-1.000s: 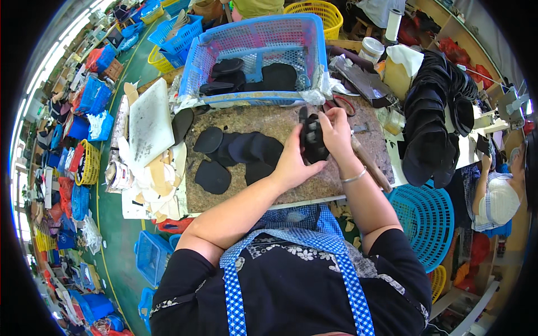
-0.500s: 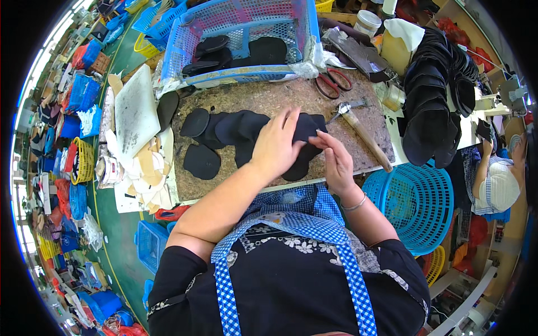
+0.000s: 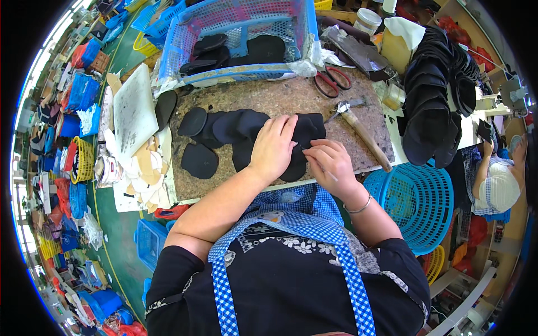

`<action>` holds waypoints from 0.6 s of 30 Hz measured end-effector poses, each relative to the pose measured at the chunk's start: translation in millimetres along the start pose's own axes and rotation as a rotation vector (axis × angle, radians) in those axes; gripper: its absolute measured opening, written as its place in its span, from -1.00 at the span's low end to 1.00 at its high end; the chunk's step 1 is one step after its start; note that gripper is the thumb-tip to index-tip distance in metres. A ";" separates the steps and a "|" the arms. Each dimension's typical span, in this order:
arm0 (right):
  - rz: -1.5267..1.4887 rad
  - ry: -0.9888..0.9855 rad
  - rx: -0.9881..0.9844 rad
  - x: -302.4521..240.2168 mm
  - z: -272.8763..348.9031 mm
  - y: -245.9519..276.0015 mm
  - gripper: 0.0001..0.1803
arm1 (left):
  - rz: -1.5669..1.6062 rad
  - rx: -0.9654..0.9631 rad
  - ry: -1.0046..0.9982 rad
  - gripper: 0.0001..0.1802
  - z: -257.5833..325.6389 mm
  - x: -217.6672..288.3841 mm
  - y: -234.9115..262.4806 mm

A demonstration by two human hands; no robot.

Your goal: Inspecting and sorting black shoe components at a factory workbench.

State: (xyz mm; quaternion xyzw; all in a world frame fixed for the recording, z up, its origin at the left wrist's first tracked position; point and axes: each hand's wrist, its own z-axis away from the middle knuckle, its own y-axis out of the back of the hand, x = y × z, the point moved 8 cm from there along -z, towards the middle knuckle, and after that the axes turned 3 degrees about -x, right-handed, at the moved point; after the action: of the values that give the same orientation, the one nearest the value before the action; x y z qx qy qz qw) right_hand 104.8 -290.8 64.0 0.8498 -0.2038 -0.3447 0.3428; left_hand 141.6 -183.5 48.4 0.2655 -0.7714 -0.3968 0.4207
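Black fabric-like piece [image 3: 309, 126] on the mottled board [image 3: 241, 96] is best kept flat under the left hand [image 3: 273, 144], laid open without gripping, while the slim pale tool [image 3: 330, 175], pinched in the right hand [image 3: 335, 161], is guided steadily.

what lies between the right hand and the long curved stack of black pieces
In the head view, a wooden-handled metal hammer on the mottled brown board.

Left hand [image 3: 273, 147] laid over overlapping black rounded flat pieces [image 3: 307, 132] on mottled brown board [image 3: 246, 95]. Right hand [image 3: 332, 163] at their right edge, gripping slim pale stick [image 3: 330, 175]. Wooden-handled metal hammer [image 3: 365, 138] right of both.
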 end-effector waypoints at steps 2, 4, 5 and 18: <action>0.002 -0.003 0.002 -1.4 -2.0 3.3 -0.88 | 0.030 0.032 0.008 -0.43 0.2 2.6 4.1; 0.001 -0.004 0.001 -4.9 -3.2 6.0 -0.89 | 0.060 0.064 0.020 -0.47 3.1 0.5 7.5; -0.185 -0.038 0.027 -3.2 -2.7 9.6 -0.88 | 0.173 0.153 0.002 -0.51 4.0 -1.6 17.0; -0.049 -0.014 0.015 -4.9 -12.8 -2.7 -0.86 | -0.032 0.118 -0.056 -0.56 8.1 -12.4 43.8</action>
State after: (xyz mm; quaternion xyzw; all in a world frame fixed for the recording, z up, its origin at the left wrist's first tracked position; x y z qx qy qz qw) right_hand 111.0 -280.4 71.0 0.8547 -0.1881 -0.3573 0.3263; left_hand 137.6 -147.3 76.9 0.2910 -0.8006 -0.3644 0.3763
